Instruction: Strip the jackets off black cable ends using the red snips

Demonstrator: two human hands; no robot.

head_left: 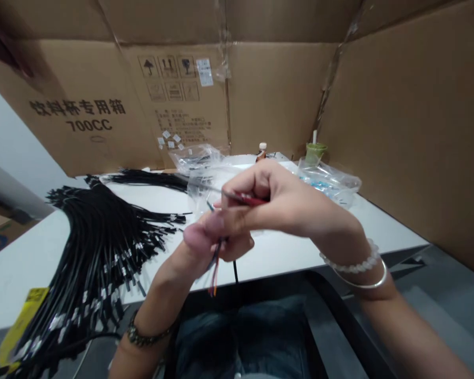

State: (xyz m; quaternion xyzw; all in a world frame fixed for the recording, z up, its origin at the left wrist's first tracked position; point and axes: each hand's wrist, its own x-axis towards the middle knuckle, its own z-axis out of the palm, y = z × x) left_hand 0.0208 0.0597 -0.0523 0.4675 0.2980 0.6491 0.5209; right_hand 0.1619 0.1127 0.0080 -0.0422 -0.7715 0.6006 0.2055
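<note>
Thin coloured wires (215, 275), orange, red and blue among them, hang below the pinched fingers of my left hand (203, 247). My right hand (276, 202) meets it in the middle, thumb and fingertips pressed against the left thumb. Tucked in the right fingers is a slim tool with a red handle (250, 199) and a thin grey tip pointing left; its exact kind is unclear. A bluish wire end sticks up between the hands. Below them a black cable (236, 272) runs down past the table edge. Fingers hide where the wires are gripped.
A large bundle of black cables (98, 231) with bare ends covers the left of the white table (395, 237). Clear plastic bags (335, 181), a small brown bottle (262, 151) and a green cup (315, 152) stand behind. Cardboard walls (280, 89) enclose the back and right.
</note>
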